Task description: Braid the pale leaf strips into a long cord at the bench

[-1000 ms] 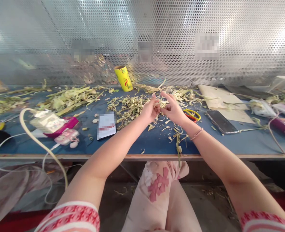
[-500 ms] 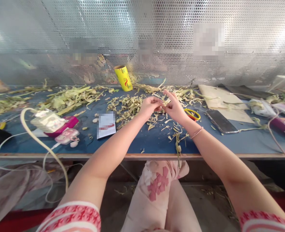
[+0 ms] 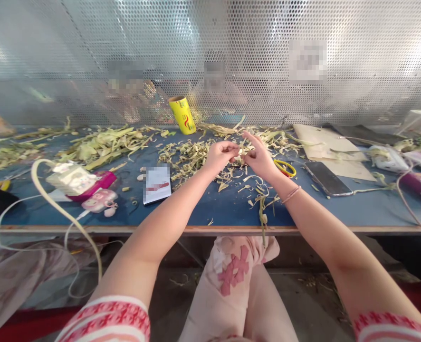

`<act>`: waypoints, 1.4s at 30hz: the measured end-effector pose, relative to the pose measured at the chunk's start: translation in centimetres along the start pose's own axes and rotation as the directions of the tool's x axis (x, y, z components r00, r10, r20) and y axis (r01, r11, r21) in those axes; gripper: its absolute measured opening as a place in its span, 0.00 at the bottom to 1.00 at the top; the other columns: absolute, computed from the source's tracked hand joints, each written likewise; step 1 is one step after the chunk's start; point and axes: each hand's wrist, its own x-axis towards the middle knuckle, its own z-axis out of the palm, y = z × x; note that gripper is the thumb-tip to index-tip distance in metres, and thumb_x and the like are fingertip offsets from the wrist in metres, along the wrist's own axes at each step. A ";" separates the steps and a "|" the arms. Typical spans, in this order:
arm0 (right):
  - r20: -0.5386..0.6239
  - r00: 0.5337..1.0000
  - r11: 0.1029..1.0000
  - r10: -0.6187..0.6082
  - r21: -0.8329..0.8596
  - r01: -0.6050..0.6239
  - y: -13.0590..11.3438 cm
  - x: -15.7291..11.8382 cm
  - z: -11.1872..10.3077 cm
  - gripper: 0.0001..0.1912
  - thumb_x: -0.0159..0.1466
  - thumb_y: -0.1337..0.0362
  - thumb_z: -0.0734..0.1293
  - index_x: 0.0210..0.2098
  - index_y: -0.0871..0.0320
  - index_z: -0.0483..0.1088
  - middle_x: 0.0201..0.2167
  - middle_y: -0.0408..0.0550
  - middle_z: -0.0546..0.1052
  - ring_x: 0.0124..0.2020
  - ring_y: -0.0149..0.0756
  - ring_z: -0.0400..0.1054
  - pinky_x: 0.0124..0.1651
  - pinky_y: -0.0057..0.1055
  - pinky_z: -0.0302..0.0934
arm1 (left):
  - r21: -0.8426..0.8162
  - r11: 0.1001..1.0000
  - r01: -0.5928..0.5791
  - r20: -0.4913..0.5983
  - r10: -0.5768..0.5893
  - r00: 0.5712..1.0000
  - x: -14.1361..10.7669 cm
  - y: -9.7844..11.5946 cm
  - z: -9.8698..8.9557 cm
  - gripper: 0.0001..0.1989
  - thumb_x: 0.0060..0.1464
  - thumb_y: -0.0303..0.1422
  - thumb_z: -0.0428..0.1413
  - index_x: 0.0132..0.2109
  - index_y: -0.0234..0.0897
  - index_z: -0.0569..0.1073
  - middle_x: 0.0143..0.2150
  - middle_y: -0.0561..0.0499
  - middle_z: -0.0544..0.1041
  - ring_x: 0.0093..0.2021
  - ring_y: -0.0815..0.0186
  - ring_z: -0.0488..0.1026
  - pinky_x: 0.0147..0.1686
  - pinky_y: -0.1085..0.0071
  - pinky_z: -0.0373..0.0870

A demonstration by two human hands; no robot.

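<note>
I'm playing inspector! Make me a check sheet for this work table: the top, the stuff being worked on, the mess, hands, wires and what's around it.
Surface: blue tabletop, scattered with plant bits.
Job's things: pale green plant scraps spread around the hands; a heap of longer strips to the left.
Clutter: tilted yellow tube, lit-screen phone, dark-screen phone.
Hands: left hand with thumb and fingers close together; right hand beside it, a finger stretched out; anything held is too small to tell.
Cables: thick cream cable hanging over the front edge on the left; thin pale cord on the right.
Surroundings: perforated metal panel behind, with blurred shapes showing.
</note>
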 end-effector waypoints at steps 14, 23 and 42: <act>-0.019 1.000 1.000 -0.002 -0.007 0.002 -0.4 -0.1 -0.3 0.37 0.56 0.75 0.62 0.63 0.46 0.53 0.59 0.52 0.57 0.25 0.21 0.60 0.25 0.25 0.66 | -0.218 0.960 0.173 0.051 -0.166 0.985 -0.3 -0.3 0.7 0.06 0.45 0.29 0.59 0.34 0.33 0.75 0.22 0.54 0.73 0.20 0.75 0.68 0.24 0.76 0.65; 0.099 0.994 0.999 -0.046 0.023 0.044 -0.3 -0.2 0.0 0.35 0.55 0.75 0.62 0.61 0.48 0.56 0.60 0.53 0.58 0.23 0.18 0.61 0.25 0.24 0.64 | -0.412 0.847 0.336 0.113 -0.319 0.941 -0.4 0.0 1.1 0.12 0.53 0.37 0.57 0.27 0.34 0.68 0.19 0.56 0.68 0.18 0.77 0.64 0.21 0.79 0.63; 0.082 0.996 0.990 0.023 0.136 -0.034 -0.5 -0.2 0.2 0.28 0.56 0.68 0.64 0.56 0.51 0.60 0.54 0.49 0.65 0.24 0.21 0.59 0.28 0.26 0.65 | -0.500 0.793 0.349 0.128 -0.330 0.935 -0.5 0.4 1.2 0.09 0.54 0.29 0.56 0.27 0.34 0.65 0.18 0.59 0.62 0.16 0.80 0.58 0.18 0.81 0.58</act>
